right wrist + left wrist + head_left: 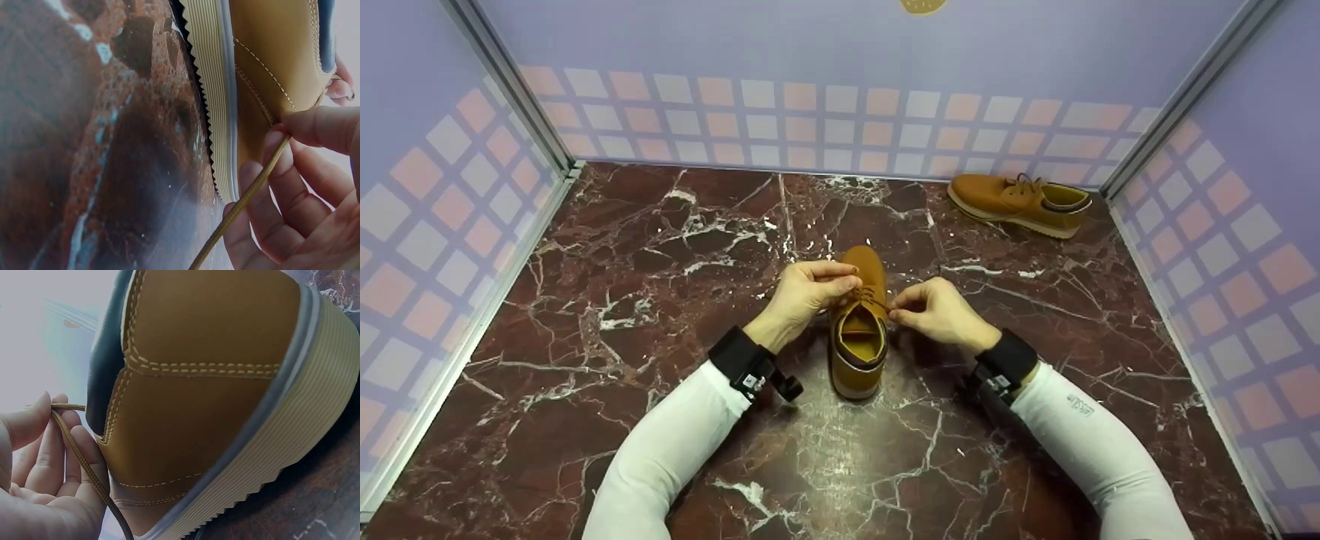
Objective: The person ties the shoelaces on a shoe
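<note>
The tan lace-up shoe [860, 321] stretched near-to-far, toe away — left hand [808, 291] and right hand [939, 310] each pinched shoelace [247, 196], fingers [295, 205] closed.

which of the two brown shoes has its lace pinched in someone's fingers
The nearer shoe, between the left hand and right hand, which both pinch its lace; the other shoe stands by the back wall, neither hand on it.

Lilac walls [720, 45] with pink-and-white squares [799, 95] around a glossy, white-veined, dark red marbled surface [585, 337]
</note>
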Tool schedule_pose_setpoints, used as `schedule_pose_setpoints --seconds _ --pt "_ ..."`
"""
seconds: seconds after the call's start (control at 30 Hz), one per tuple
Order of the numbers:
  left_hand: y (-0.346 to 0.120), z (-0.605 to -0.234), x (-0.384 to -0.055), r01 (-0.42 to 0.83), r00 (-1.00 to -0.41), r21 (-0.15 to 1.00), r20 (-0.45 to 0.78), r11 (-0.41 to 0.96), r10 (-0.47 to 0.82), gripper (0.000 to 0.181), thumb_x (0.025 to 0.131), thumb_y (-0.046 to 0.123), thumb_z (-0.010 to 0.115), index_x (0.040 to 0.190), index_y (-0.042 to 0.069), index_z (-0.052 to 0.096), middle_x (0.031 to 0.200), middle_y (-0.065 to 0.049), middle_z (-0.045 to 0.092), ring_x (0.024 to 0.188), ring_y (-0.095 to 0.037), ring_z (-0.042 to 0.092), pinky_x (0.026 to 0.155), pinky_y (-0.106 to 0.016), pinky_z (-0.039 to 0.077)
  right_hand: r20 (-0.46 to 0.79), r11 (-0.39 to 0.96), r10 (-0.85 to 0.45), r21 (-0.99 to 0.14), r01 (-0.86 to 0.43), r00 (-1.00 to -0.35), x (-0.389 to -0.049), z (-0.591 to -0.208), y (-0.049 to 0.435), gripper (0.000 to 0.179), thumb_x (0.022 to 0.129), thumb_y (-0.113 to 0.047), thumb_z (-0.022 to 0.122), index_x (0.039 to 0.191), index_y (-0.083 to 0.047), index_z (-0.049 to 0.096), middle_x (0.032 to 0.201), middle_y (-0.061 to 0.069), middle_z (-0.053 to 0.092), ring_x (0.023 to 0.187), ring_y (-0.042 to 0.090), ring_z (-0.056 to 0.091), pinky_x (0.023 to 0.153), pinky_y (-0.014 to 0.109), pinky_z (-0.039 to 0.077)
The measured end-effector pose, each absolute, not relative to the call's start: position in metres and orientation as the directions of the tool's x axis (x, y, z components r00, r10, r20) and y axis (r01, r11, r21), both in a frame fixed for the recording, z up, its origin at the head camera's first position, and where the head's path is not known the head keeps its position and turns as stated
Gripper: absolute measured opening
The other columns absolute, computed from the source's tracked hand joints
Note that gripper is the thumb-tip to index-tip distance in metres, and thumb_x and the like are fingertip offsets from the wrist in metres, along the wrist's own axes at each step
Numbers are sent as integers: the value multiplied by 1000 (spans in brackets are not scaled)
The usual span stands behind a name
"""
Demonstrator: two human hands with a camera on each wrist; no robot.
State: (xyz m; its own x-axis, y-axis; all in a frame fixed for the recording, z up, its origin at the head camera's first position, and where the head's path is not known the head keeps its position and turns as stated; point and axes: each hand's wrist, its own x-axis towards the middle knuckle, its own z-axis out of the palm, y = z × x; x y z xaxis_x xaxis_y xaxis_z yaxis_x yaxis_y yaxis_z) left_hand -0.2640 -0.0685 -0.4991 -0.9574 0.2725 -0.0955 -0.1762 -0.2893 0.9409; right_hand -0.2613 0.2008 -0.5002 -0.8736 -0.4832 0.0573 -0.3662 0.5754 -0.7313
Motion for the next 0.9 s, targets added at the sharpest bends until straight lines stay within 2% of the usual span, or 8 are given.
schedule_pose_setpoints --seconds 0.23,0.4,0.5,0.6,0.67,0.77,0.9 --pt "-68 -498 -264 -186 -959 935 -105 -303 265 20 101 -7 77 104 10 87 90 3 87 77 -9 80 68 -20 65 42 539 -493 -770 -343 -869 -262 -500 202 11 98 -10 82 105 -3 88 100 16 88 82 6 73 77 15 55" --pt "-67 -498 -264 -185 -959 932 -102 -312 264 23 102 -7 75 101 13 86 89 3 86 77 -9 80 68 -20 65 15 457 -515 -841 -289 -857 -263 -499 206 13 99 -9 80 102 1 87 98 22 86 76 5 70 71 15 54" --pt "-67 -497 -263 -179 -960 933 -95 -314 263 24 102 -7 74 100 14 86 88 3 86 77 -9 80 67 -20 64 -7 359 -529 -908 -216 -849 -263 -495 209 19 101 -7 76 105 10 83 89 12 84 72 6 66 66 16 52" --pt "-67 -496 -263 -172 -961 935 -89 -311 263 24 102 -7 75 99 14 85 87 3 86 76 -9 80 66 -20 64 -21 257 -529 -957 -137 -848 -261 -489 211 23 103 -6 73 106 16 79 83 -4 80 69 4 61 63 19 49" --pt "-68 -496 -263 -168 -961 936 -86 -309 263 23 102 -7 74 100 14 85 87 3 85 76 -9 80 66 -20 64 -23 217 -524 -970 -108 -851 -261 -484 212 20 104 -6 72 105 12 80 82 -10 78 72 4 61 66 19 50" --pt "-67 -495 -262 -168 -961 935 -85 -311 263 22 102 -7 74 102 12 85 87 3 85 76 -9 80 66 -20 64 -31 175 -524 -982 -73 -851 -261 -476 213 15 105 -6 69 99 -2 83 84 -11 78 75 5 62 70 20 52" --pt "-67 -495 -261 -168 -961 937 -86 -308 264 19 102 -6 75 104 10 85 87 3 85 76 -8 79 66 -20 64 -62 95 -531 -995 14 -845 -262 -463 213 24 108 -7 65 93 -14 81 81 -7 76 68 5 61 61 19 49"
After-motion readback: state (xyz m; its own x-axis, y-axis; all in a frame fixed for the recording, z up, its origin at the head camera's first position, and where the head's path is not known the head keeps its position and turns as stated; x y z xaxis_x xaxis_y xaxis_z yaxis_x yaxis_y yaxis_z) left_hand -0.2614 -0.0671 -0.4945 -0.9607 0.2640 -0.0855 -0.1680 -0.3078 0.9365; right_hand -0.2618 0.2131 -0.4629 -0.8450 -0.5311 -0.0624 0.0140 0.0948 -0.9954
